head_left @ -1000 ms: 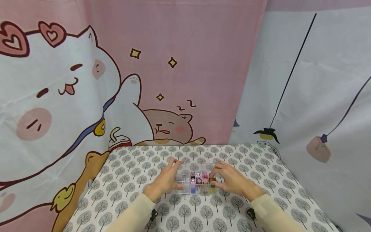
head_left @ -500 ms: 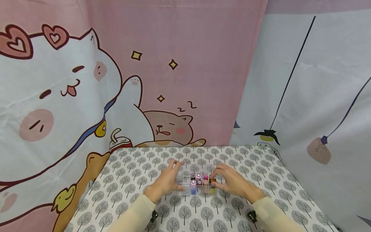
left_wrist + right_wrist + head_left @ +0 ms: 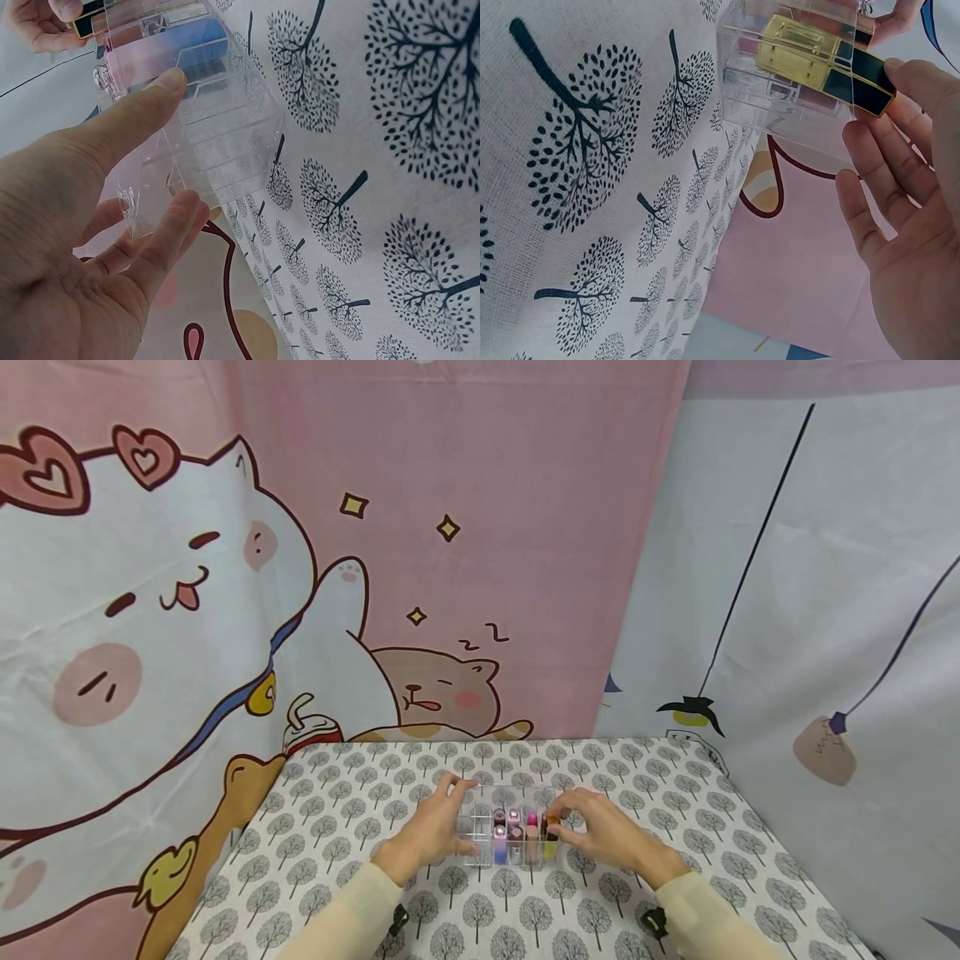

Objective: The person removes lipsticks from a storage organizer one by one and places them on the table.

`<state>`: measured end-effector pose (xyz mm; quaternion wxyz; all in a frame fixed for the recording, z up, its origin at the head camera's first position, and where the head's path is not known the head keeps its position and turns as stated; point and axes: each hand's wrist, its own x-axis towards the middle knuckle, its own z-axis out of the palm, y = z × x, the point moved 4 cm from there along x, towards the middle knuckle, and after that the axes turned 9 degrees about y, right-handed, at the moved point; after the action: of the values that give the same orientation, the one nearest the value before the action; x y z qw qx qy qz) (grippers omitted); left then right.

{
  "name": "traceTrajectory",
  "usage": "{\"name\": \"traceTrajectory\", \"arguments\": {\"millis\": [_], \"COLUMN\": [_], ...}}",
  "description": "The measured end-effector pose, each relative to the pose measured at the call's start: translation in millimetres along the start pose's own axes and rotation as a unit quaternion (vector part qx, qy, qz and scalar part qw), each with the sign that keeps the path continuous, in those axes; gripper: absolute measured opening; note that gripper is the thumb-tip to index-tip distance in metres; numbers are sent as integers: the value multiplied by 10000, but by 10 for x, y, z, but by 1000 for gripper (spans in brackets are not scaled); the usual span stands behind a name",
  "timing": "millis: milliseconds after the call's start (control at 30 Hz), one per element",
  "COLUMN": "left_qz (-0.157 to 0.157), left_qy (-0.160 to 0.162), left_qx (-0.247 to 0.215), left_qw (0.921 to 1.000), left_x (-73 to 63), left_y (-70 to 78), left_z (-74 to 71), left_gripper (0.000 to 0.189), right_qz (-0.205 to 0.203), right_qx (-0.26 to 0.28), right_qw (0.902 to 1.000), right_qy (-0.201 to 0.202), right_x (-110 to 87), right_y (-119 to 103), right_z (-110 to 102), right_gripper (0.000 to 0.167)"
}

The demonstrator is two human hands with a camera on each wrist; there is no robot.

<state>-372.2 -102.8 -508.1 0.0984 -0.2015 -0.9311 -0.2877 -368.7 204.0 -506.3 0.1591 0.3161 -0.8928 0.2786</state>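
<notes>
A clear plastic lipstick organizer (image 3: 480, 843) stands on the patterned cloth in the head view. My left hand (image 3: 433, 827) holds its left end, the thumb (image 3: 154, 97) against the near face and the fingers around the far side. At the organizer's right end, my right hand (image 3: 596, 831) pinches the black upper part of a lipstick (image 3: 855, 82) between thumb and fingers. The lipstick's gold lower part stands inside the end compartment, seen through the clear wall. Beside it are several other lipsticks, among them a pink-to-blue tube (image 3: 172, 49). Compartments near my left hand hold nothing.
A white cloth (image 3: 480, 910) with grey tree prints covers the table. Behind it hangs a pink curtain (image 3: 525, 527) with cartoon cats, and a pale curtain (image 3: 862, 568) hangs on the right.
My right fingertips have shifted slightly to the right, and more of the lipstick's top shows between them. The left hand keeps its hold on the organizer. The head view tilts slightly.
</notes>
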Motion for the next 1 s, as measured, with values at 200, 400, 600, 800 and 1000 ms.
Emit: {"name": "traceTrajectory", "arguments": {"millis": [200, 400, 600, 800, 1000], "left_qz": [-4, -3, -51, -39, -28], "left_qy": [12, 23, 0, 5, 31], "left_qx": [47, 45, 7, 12, 36], "left_qw": [10000, 10000, 10000, 10000, 10000], "left_x": [-6, -9, -22, -23, -14], "left_y": [-9, -10, 19, 27, 37], "left_z": [3, 0, -24, -27, -38], "left_gripper": [119, 118, 118, 117, 118], "right_qz": [-66, -90, -197, -506, -537], "right_qx": [282, 295, 160, 180, 50], "right_qw": [9996, 9995, 9994, 9972, 9959], "right_qy": [39, 74, 236, 518, 724], "right_x": [20, 34, 70, 107, 130], "right_y": [6, 14, -10, -41, -46], "right_z": [-9, -31, -92, -163, -220], "right_gripper": [20, 23, 24, 23, 24]}}
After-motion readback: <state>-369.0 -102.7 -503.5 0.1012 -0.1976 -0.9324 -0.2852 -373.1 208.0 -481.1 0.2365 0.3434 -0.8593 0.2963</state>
